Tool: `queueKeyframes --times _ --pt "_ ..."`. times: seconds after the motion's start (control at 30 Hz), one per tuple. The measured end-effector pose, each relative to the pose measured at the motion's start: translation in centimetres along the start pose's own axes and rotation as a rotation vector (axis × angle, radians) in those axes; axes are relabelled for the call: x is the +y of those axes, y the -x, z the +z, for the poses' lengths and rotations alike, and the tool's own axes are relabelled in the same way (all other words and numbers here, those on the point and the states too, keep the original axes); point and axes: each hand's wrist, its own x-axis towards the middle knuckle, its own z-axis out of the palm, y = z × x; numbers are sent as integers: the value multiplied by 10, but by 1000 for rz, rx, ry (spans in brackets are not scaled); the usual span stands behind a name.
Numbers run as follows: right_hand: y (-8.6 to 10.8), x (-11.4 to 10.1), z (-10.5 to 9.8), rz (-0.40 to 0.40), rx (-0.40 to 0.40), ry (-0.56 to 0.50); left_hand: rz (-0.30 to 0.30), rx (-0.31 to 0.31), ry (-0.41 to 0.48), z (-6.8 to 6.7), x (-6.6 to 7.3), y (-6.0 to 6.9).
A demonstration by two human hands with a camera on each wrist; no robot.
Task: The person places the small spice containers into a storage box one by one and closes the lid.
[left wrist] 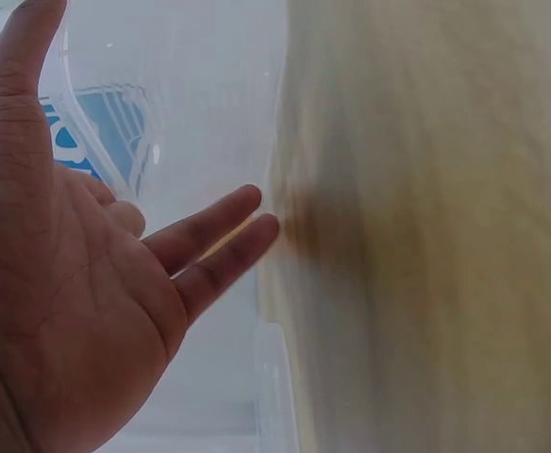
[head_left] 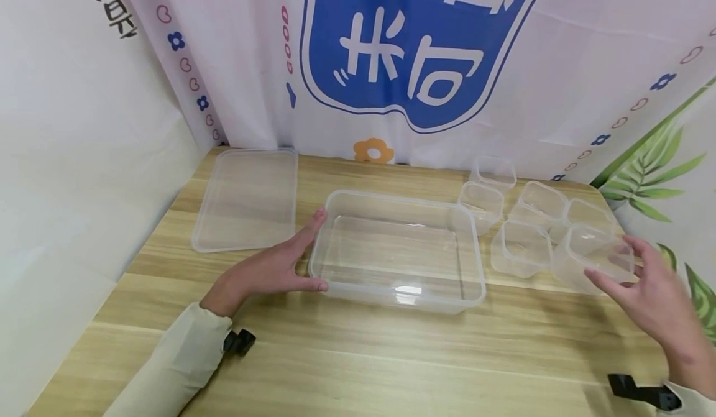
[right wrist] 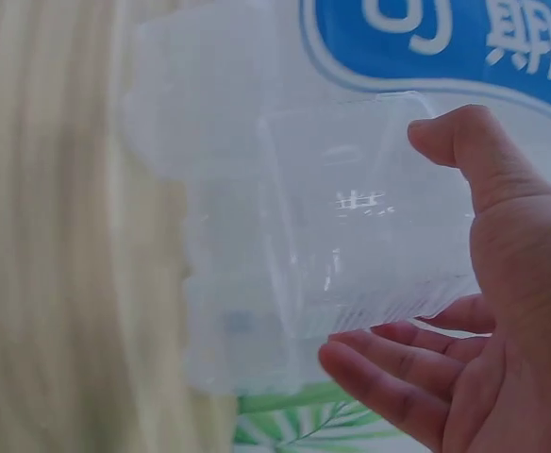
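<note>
A large clear plastic food container [head_left: 391, 302], without a lid on it, stands mid-table. My left hand [head_left: 268, 273] is at its left end with thumb and fingers spread; in the left wrist view, the left hand [left wrist: 96, 274] has two fingers stretched out beside the clear wall. At the right, my right hand [head_left: 654, 293] holds a small clear plastic container [head_left: 587, 261] between thumb and fingers. The right wrist view has the thumb at the upper rim of this small container [right wrist: 360, 208] and the fingers along its lower side.
Several more small clear containers, among them a near one [head_left: 523, 252] and a back one [head_left: 494, 173], cluster right of the large one. A flat translucent lid [head_left: 248, 199] lies at the back left. A printed curtain [head_left: 252, 63] hangs behind the wooden table [head_left: 391, 367].
</note>
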Motion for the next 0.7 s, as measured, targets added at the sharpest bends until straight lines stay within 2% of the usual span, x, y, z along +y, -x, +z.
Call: queueKeyframes --times 0.1,0.27,0.47,0.57,0.7 --pt "-1 -9 -7 -49 16 8 -4 -16 -3 -1 1 -1" --pt "-1 -27 -13 -84 4 4 -11 -24 -13 -1 2 -2" --pt "-1 -53 -11 -101 -52 -151 -16 -15 -33 -2 4 -1" --pt "-2 -68 -8 -102 -72 -191 -16 -14 -48 -2 4 -2" --pt "-7 -86 3 -164 -91 -245 -24 -7 -48 -4 6 0"
